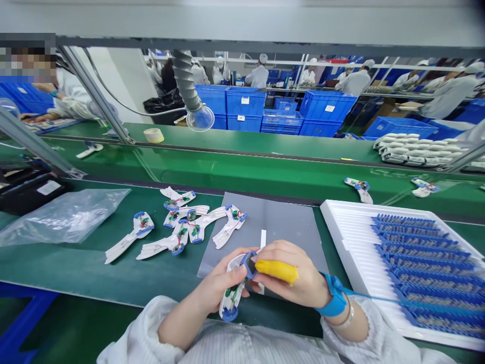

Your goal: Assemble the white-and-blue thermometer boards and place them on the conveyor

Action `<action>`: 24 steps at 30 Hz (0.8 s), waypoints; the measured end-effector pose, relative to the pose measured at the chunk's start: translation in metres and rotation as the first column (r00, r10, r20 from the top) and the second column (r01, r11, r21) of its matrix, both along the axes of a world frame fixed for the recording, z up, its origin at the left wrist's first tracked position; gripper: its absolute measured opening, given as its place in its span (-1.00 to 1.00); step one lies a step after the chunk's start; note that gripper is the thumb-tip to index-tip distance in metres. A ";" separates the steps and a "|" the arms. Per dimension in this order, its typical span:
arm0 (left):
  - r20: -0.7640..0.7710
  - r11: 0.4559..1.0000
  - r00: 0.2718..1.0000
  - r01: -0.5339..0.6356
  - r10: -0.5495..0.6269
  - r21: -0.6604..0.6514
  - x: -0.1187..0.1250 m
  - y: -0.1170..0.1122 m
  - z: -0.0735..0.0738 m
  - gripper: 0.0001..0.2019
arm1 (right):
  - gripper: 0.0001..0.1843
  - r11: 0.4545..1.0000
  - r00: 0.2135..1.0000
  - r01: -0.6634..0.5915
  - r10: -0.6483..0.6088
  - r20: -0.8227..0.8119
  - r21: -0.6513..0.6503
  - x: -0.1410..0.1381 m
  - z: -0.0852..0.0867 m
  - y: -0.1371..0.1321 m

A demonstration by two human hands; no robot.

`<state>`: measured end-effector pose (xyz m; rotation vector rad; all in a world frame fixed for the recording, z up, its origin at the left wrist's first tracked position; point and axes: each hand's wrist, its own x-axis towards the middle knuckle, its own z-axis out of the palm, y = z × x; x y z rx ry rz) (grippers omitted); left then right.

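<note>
left hand [214, 283]: fingers shut tight on white circuit strip [231, 296] | right hand [293, 273]: yellow finger cot [276, 271] pinches its blue end [248, 264] | tip: hold steady, press softly

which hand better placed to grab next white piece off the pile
Left, probably: both hold one piece, but the left hand is nearest the pile, while the right hand, in a yellow finger cot, sits farther off.

Green workbench [76, 273]: gray mat [284, 222], white wired parts [138, 225], plastic bag [64, 217], tray [352, 237].
</note>
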<state>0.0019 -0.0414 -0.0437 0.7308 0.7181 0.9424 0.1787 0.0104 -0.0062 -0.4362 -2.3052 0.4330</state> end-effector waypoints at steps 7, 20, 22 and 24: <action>-0.083 0.999 0.996 0.030 -0.028 0.028 0.001 0.000 0.003 -0.45 | -0.93 0.938 0.974 0.003 -0.081 0.213 0.346 -0.004 0.023 0.014; -0.083 0.935 0.981 -0.138 0.173 0.326 0.000 0.000 -0.002 -0.47 | -0.87 0.878 0.978 0.013 -0.111 -0.177 -0.479 -0.006 -0.003 -0.006; -0.242 0.865 0.936 -0.111 0.257 0.489 -0.001 0.000 -0.001 -0.49 | -0.79 0.640 0.970 -0.136 -0.071 -0.234 -0.756 -0.008 -0.012 -0.007; -0.365 0.801 0.871 -0.052 0.329 0.597 -0.001 0.001 -0.002 -0.49 | -0.75 0.426 0.956 -0.244 -0.045 -0.289 -0.872 -0.010 -0.019 -0.007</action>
